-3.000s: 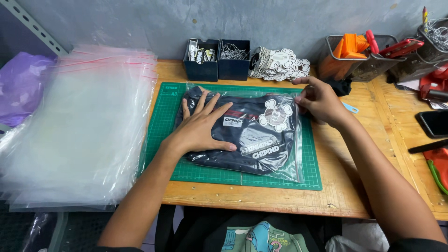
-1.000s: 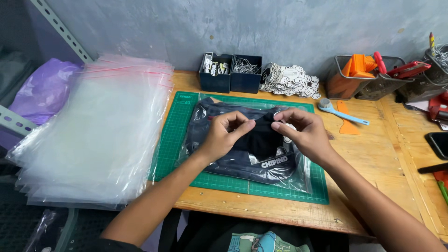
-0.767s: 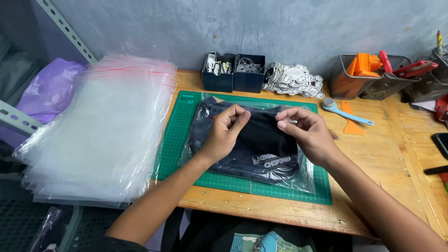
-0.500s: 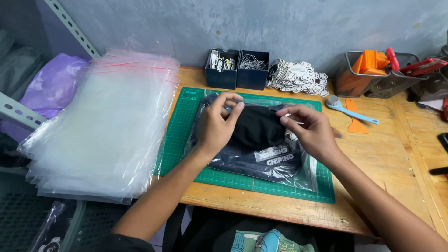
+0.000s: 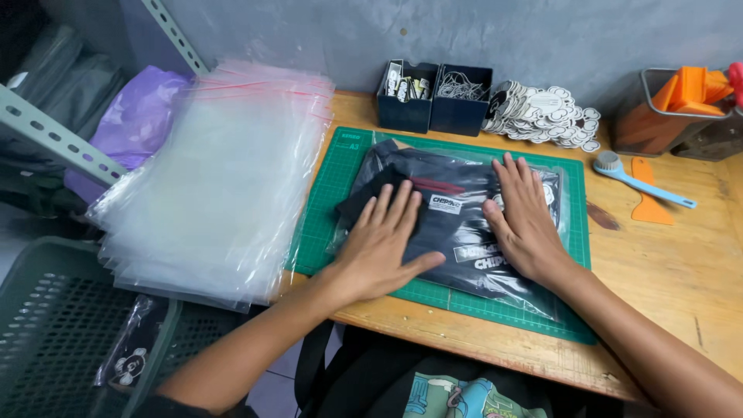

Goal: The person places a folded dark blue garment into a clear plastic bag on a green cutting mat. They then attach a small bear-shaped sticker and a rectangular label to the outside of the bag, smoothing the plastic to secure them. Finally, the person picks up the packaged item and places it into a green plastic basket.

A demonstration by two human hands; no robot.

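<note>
From the head camera, looking down, the bagged black garment (image 5: 457,224) lies directly under both hands on the green cutting mat (image 5: 325,201), its long axis running left to right and a little skewed to the mat's edges. The left hand (image 5: 381,246) is spread flat, fingers splayed, pressing the bag's left half; the right hand (image 5: 526,217) lies flat and open on the right half, gripping nothing. Both are equally close, one to each end. To the left, just beside the mat, a stack of clear zip bags (image 5: 224,170) overhangs the table (image 5: 681,263) edge; a grey basket (image 5: 54,333) sits below. Behind stand two small dark bins (image 5: 433,97) and a heap of tags (image 5: 546,116). Bare wood lies to the right, up to a blue brush (image 5: 638,178) and orange scraper (image 5: 648,203).
</note>
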